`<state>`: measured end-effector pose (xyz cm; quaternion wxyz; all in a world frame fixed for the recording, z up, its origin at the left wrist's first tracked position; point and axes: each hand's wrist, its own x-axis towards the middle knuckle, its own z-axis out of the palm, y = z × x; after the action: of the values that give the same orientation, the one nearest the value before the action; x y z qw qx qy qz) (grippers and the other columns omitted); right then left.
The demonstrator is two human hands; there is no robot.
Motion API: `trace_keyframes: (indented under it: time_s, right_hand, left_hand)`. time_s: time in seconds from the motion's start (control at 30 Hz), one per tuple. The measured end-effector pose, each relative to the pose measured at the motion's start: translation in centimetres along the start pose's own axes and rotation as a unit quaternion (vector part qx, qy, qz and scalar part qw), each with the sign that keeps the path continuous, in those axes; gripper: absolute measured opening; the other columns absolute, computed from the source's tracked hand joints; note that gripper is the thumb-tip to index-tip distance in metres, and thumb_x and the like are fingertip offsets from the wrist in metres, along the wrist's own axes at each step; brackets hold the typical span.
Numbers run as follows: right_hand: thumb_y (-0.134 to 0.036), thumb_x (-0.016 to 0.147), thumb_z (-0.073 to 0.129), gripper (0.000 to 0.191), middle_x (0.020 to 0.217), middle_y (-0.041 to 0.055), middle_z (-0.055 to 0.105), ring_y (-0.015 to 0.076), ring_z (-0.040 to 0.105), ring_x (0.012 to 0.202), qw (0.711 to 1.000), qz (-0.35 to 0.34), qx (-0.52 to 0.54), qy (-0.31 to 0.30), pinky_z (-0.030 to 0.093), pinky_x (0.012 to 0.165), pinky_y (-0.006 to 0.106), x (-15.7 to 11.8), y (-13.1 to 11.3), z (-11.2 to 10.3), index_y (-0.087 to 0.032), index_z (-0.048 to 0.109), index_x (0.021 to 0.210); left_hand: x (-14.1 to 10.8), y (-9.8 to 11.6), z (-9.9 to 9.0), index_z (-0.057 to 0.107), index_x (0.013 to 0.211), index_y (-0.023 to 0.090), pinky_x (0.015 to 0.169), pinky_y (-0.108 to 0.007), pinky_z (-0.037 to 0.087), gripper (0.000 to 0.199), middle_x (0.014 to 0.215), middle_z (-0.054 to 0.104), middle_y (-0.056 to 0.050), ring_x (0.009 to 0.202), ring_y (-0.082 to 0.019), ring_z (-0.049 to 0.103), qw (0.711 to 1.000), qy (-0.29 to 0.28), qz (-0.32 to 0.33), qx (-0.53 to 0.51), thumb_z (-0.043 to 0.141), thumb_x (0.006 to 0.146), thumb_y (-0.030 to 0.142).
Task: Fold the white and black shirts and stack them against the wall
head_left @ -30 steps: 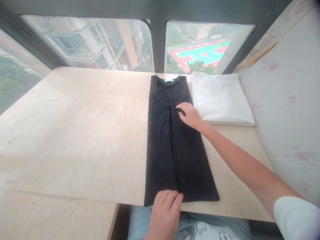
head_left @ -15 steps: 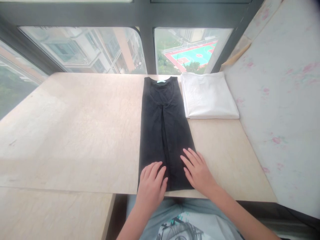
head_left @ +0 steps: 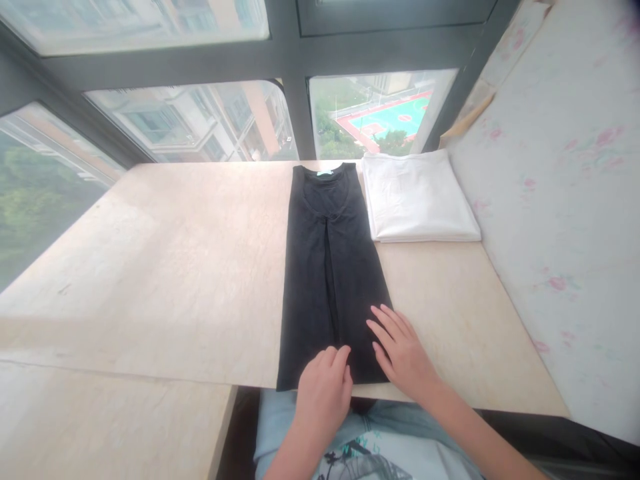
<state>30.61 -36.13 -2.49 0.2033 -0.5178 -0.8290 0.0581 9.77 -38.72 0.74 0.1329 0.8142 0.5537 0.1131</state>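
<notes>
A black sleeveless top (head_left: 307, 280) lies flat and narrow on the table, its neckline with a pale label at the far end. Both sides are folded inward, and their edges meet along a middle slit that widens slightly lower down. My left hand (head_left: 325, 387) is over the near hem, fingers curled together; whether cloth is between them is hidden. At the lower right edge of the top, my right hand (head_left: 403, 350) rests with fingers stretched and apart, the fingertips on the black fabric.
A folded white cloth (head_left: 420, 200) sits at the far right of the pale table (head_left: 200, 267), beside the top. A floral-patterned panel (head_left: 555, 220) rises on the right. Grey-framed windows (head_left: 295, 120) border the back. A lower surface (head_left: 110, 427) adjoins at front left.
My left hand has moved slightly right and nearer to me, and its fingers have curled in. My right hand stays spread at the top's right edge. The camera view has tilted up.
</notes>
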Motion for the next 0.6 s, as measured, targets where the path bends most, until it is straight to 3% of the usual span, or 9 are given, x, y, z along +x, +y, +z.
trace_keyframes:
  time_s: [0.1, 0.2, 0.3, 0.43, 0.6]
  right_hand:
    - [-0.017, 0.092, 0.048, 0.045, 0.153, 0.0125, 0.044, 0.0301, 0.037, 0.144, 1.000, 0.000, 0.009, 0.014, 0.042, 0.112, 0.055, -0.3, -0.1, -0.1, -0.016, 0.056, 0.136]
    - [-0.019, 0.092, 0.050, 0.046, 0.155, 0.0124, 0.040, 0.0307, 0.034, 0.145, 1.000, -0.013, 0.018, 0.019, 0.041, 0.113, 0.056, -1.2, -0.7, -0.4, -0.017, 0.054, 0.138]
    - [-0.024, 0.091, 0.054, 0.051, 0.157, 0.0120, 0.036, 0.0315, 0.032, 0.147, 0.999, -0.040, 0.021, -0.007, 0.040, 0.114, 0.055, -2.3, -1.8, -0.7, -0.017, 0.051, 0.141]
    - [-0.031, 0.088, 0.059, 0.060, 0.160, 0.0124, 0.031, 0.0346, 0.030, 0.147, 0.996, -0.062, -0.003, -0.058, 0.038, 0.113, 0.058, -2.8, -3.3, -0.7, -0.017, 0.048, 0.145]
    - [-0.030, 0.086, 0.061, 0.064, 0.160, 0.0134, 0.030, 0.0353, 0.029, 0.147, 0.995, -0.066, -0.005, -0.072, 0.037, 0.113, 0.059, -2.2, -3.8, -0.4, -0.017, 0.048, 0.147]
  left_hand:
    - [-0.4, -0.1, -0.7, 0.061, 0.115, 0.019, 0.071, -0.034, 0.053, 0.028, 0.092, 0.062, -0.006, 0.083, -0.020, 0.061, 1.000, -0.001, 0.013, -0.013, 0.046, 0.092, 0.013]
    - [-0.8, -1.4, -1.8, 0.060, 0.122, 0.017, 0.089, -0.042, 0.053, 0.030, 0.115, 0.062, -0.012, 0.104, -0.024, 0.061, 0.998, 0.030, 0.049, -0.006, 0.051, 0.093, 0.019]
    - [-1.6, -3.9, -2.6, 0.051, 0.138, 0.016, 0.106, -0.052, 0.044, 0.051, 0.145, 0.048, -0.017, 0.135, -0.034, 0.044, 0.993, 0.045, 0.097, 0.044, 0.059, 0.092, 0.034]
    - [-3.0, -6.7, -2.7, 0.036, 0.152, 0.016, 0.110, -0.055, 0.040, 0.082, 0.160, 0.030, -0.017, 0.148, -0.039, 0.025, 0.985, 0.004, 0.121, 0.123, 0.066, 0.086, 0.054]
    - [-3.8, -7.4, -1.8, 0.037, 0.153, 0.022, 0.112, -0.053, 0.040, 0.085, 0.163, 0.026, -0.013, 0.149, -0.039, 0.023, 0.979, -0.013, 0.114, 0.170, 0.075, 0.080, 0.041]
